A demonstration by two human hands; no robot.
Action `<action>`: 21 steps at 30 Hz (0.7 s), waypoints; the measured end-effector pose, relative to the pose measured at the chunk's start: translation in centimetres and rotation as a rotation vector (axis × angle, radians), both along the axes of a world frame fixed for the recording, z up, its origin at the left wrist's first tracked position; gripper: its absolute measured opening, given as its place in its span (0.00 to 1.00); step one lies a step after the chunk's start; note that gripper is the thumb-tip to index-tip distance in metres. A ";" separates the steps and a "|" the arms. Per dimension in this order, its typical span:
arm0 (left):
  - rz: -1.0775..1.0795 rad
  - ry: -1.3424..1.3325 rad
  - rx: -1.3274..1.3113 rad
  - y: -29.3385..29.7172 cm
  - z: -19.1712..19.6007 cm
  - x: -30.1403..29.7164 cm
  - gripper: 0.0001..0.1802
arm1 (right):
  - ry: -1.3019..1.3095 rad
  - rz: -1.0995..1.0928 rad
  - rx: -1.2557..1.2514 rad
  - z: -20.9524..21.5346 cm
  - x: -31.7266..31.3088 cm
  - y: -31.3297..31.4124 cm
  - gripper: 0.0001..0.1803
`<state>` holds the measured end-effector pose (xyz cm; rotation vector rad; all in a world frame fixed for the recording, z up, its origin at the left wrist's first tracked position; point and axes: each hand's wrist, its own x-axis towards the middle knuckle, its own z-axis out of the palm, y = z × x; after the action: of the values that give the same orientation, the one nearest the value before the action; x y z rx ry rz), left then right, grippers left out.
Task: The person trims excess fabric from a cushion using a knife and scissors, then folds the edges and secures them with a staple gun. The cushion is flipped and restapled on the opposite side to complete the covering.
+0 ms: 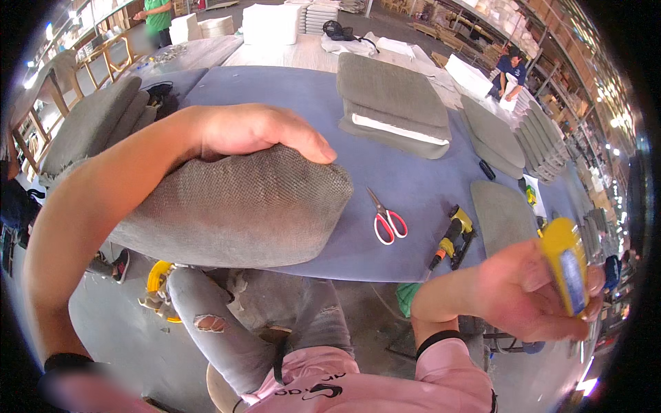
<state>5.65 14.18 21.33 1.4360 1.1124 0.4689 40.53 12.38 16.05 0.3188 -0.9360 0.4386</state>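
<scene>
A grey fabric-covered seat cushion (241, 213) stands tilted at the table's near edge, in front of my lap. My left hand (265, 131) grips its upper edge, thumb on the near side and the other fingers hidden behind. Out to the right, my right hand (520, 292) is closed round a yellow object with a blue-and-white label (568, 265), too smeared by motion to tell its kind. Between the hands lie scissors with red-and-white handles (390, 224). Closer to my right hand rests a yellow-and-black staple gun (453, 237).
The blue-grey table (289, 89) bears stacked grey cushions (392, 96), with more cushions at left (93, 127) and right (492, 134). A flat grey panel (506, 217) lies beside the staple gun. Two other people (509, 74) are farther off.
</scene>
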 end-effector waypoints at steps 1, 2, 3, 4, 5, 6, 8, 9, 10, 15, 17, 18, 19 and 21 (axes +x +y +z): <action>0.037 0.041 0.033 -0.1 0.1 0.6 0.24 | -0.033 -0.157 -0.062 -2.5 -0.1 2.1 0.17; 0.012 0.054 0.071 0.2 0.0 0.6 0.25 | -0.185 -0.230 -0.090 -1.8 -0.5 2.6 0.17; -0.013 0.067 0.109 0.8 -0.3 0.6 0.25 | -0.338 -0.313 -0.113 -1.1 -0.7 2.9 0.18; -0.032 0.089 0.143 1.2 -0.4 0.6 0.26 | -0.595 -0.293 -0.115 2.4 -1.3 1.9 0.20; -0.019 0.081 0.103 1.0 -0.1 0.7 0.26 | -0.853 -0.274 -0.118 5.8 -2.0 0.5 0.21; 0.001 0.070 0.079 0.7 0.4 0.9 0.27 | -0.890 -0.180 -0.070 6.8 -1.8 0.5 0.22; 0.015 0.046 0.005 0.4 0.4 1.0 0.27 | -0.740 0.077 0.038 8.0 -0.1 0.9 0.23; 0.014 0.034 -0.027 0.3 0.5 1.0 0.27 | -0.735 0.119 0.021 7.5 0.5 1.1 0.21; 0.011 0.029 -0.061 0.7 0.5 1.3 0.27 | -0.726 0.160 -0.002 7.1 0.7 1.2 0.20; 0.019 0.101 0.033 0.0 0.2 1.2 0.28 | -1.109 -0.332 -0.114 8.8 -2.7 6.1 0.17; 0.096 0.045 -0.055 -0.8 0.7 1.8 0.29 | -0.925 0.048 -0.111 11.8 -2.2 4.4 0.22; 0.084 0.022 -0.045 -0.8 0.3 1.9 0.29 | -0.748 -0.032 -0.171 11.6 -3.0 2.9 0.23; 0.090 0.011 -0.034 -0.8 -0.1 1.5 0.29 | -0.693 -0.051 -0.182 11.6 -3.4 2.8 0.23; 0.064 -0.008 -0.017 -0.5 -1.0 0.8 0.28 | -0.727 -0.039 -0.174 11.5 -3.8 3.0 0.23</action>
<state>6.40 13.69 20.31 1.3859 1.1559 0.5087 36.68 15.38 27.57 -0.0319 -1.5958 0.6112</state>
